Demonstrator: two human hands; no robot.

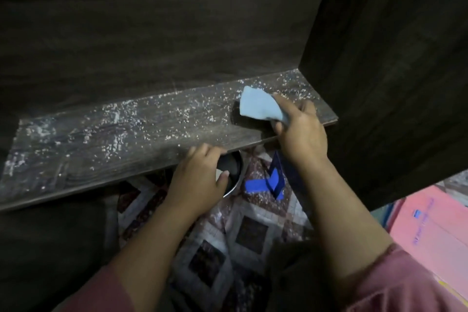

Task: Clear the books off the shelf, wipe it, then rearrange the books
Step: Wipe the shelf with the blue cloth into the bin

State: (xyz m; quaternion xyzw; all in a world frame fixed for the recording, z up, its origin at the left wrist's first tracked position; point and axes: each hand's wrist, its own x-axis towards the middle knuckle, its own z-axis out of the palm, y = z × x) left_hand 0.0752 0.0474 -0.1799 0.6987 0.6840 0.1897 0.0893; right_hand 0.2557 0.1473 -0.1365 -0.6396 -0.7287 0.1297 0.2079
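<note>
On speckled shelf (141, 134): right hand (302, 134) grips cloth (258, 106); left hand (197, 180) holds bowl (234, 172).

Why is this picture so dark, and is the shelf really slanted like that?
Head view: dim light, cabinet walls nearly black, the pink books at lower right brightest. Head view: the shelf slants and splays, likely from the wide-angle lens. Head view: the blue cloth in the right hand casts a dark shadow to its left; the bowl in the left hand is shaded.
</note>
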